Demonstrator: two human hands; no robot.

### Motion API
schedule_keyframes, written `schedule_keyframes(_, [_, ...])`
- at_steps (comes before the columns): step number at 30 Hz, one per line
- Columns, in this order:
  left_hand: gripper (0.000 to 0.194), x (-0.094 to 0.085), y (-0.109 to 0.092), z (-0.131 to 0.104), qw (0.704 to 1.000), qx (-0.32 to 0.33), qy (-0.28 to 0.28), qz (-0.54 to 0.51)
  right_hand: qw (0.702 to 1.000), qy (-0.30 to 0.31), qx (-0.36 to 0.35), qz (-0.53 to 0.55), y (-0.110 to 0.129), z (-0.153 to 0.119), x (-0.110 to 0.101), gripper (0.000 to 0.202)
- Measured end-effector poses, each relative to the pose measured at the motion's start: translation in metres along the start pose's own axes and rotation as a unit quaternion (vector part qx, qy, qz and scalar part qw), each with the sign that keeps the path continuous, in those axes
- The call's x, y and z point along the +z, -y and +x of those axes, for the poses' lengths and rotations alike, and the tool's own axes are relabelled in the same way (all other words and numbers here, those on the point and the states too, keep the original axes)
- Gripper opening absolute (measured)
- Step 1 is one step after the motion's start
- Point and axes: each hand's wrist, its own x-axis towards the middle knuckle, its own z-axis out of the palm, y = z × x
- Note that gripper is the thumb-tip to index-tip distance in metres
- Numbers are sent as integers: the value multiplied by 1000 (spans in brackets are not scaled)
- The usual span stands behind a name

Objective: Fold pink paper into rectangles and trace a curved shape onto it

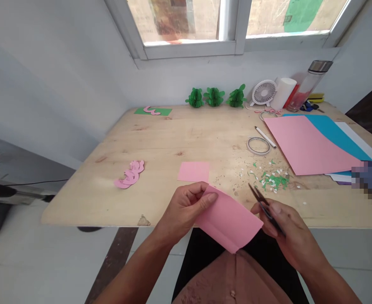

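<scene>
My left hand [187,207] pinches the upper left corner of a pink sheet of paper [228,221], which hangs tilted over the table's front edge. A faint crease runs along the sheet. Close to the paper's right corner, my right hand [287,230] grips a pair of dark scissors [263,202], blades pointing up and away; how far apart they are is hard to make out. A smaller pink paper piece [193,171] lies flat just beyond my left hand. Further left is a pile of wavy pink cutouts [130,175].
Green and white paper scraps [274,179] lie right of centre, near a tape roll [258,146] and a white pen [265,137]. Large coloured sheets [309,145] cover the right side. Along the back stand green paper figures [214,97], a small fan [264,92] and a bottle [311,84].
</scene>
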Motion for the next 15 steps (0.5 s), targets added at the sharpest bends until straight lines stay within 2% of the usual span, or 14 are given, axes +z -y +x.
schedule_keyframes(7, [25, 7, 2, -5, 995, -2, 55, 77, 992, 109, 66, 2, -7, -10, 5, 47])
schedule_keyframes(15, [27, 11, 6, -4, 990, 5, 71, 124, 988, 133, 74, 32, -7, -16, 9, 49])
